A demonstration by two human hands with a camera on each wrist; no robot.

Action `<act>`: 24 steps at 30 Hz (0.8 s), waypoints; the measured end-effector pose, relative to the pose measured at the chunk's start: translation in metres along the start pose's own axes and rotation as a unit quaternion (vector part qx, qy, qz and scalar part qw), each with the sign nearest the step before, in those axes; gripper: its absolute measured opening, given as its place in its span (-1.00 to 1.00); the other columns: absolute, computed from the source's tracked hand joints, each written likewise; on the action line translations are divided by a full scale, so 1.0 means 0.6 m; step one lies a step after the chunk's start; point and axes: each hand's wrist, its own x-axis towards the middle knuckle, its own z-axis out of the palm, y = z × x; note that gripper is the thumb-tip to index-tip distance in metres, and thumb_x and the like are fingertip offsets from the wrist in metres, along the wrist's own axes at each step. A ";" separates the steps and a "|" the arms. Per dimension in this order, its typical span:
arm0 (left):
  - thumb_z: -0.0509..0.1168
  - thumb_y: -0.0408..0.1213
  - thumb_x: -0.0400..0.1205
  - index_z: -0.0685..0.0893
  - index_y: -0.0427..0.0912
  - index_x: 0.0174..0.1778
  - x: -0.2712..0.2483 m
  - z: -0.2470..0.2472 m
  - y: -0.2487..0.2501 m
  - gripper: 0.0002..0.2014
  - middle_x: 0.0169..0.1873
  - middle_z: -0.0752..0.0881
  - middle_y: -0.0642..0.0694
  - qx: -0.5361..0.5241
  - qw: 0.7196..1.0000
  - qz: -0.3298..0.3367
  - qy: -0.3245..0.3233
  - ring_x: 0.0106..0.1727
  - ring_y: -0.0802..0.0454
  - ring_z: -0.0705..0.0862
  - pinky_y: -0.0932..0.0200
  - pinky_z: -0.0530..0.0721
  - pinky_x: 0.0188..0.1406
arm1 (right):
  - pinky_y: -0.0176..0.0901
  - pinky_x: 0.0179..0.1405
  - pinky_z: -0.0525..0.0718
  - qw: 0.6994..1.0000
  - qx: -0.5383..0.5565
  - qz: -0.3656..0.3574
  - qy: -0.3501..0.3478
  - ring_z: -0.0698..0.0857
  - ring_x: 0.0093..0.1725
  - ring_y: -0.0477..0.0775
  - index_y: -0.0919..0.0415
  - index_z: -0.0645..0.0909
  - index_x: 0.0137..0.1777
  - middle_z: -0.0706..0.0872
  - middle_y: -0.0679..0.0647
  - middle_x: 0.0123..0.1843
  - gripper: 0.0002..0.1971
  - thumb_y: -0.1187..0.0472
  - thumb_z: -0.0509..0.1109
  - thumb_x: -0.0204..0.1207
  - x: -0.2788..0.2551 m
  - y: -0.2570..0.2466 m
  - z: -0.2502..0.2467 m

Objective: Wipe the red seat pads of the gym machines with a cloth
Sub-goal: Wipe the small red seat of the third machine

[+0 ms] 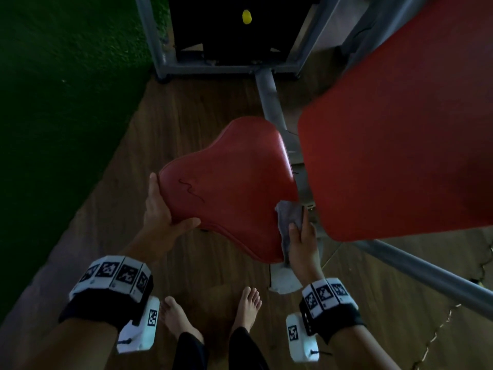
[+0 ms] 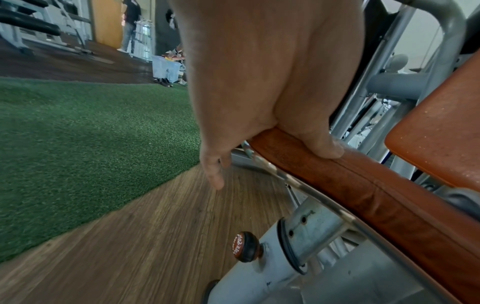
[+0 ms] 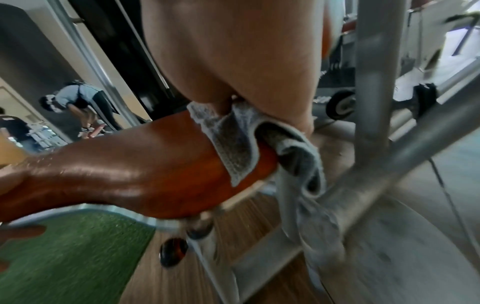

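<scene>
A red seat pad (image 1: 229, 182) with a rounded, lobed outline sits at mid frame in the head view, its top showing a thin dark scribble mark. My left hand (image 1: 162, 212) grips its left edge, thumb on top and fingers underneath; the left wrist view shows the thumb (image 2: 319, 144) pressed on the seat pad (image 2: 363, 185). My right hand (image 1: 302, 236) holds a grey cloth (image 1: 289, 214) against the pad's right edge. In the right wrist view the cloth (image 3: 239, 144) wraps over the wet, shiny seat pad (image 3: 130, 174).
A large red back pad (image 1: 400, 129) stands right of the seat. Grey steel frame tubes (image 1: 269, 97) run beneath and behind, with a black weight stack (image 1: 232, 30) beyond. A black adjustment knob (image 2: 244, 246) sticks out under the seat. Green turf (image 1: 53, 102) lies left; my bare feet (image 1: 213, 313) stand on wood flooring.
</scene>
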 end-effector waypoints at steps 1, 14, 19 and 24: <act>0.65 -0.24 0.27 -0.35 0.04 0.64 0.000 0.000 -0.002 0.36 0.66 -0.06 -0.12 -0.005 1.000 -0.001 0.000 0.64 -0.08 0.02 -0.18 0.17 0.58 | -0.14 0.41 0.29 1.000 -0.006 0.002 -0.008 0.35 0.56 0.10 -0.03 0.02 0.71 0.29 0.12 0.63 -0.43 0.03 0.07 0.74 0.013 -0.013 -0.001; 0.60 0.05 0.24 -0.45 0.34 0.54 -0.008 -0.004 -0.014 0.34 0.63 -0.12 0.14 -0.037 0.998 0.007 -0.042 0.62 0.04 -0.01 -0.23 0.16 0.59 | 0.41 0.49 0.29 0.920 -0.381 -0.083 -0.031 0.16 0.59 0.39 -0.11 0.10 0.65 0.03 0.18 0.70 -0.45 -0.05 0.13 0.68 0.260 -0.273 0.078; 0.62 0.03 0.24 -0.47 0.66 0.33 -0.011 -0.005 -0.012 0.31 0.60 -0.04 0.17 -0.037 0.999 -0.011 -0.032 0.62 -0.01 0.06 -0.29 0.24 0.56 | 0.37 0.48 0.18 0.838 -0.440 -0.274 -0.172 0.18 0.59 0.25 -0.14 0.32 0.52 0.27 0.04 0.60 -0.56 -0.10 0.07 0.65 0.286 -0.340 0.128; 0.59 0.07 0.27 -0.47 0.65 0.32 -0.016 -0.009 -0.004 0.27 0.60 -0.03 0.20 -0.032 0.999 -0.014 -0.037 0.62 -0.02 0.08 -0.29 0.26 0.55 | 0.10 0.56 0.01 0.797 -0.430 -0.340 -0.254 0.24 0.57 0.05 -0.09 0.48 0.47 0.45 -0.08 0.51 -0.58 -0.15 0.07 0.70 0.269 -0.367 0.129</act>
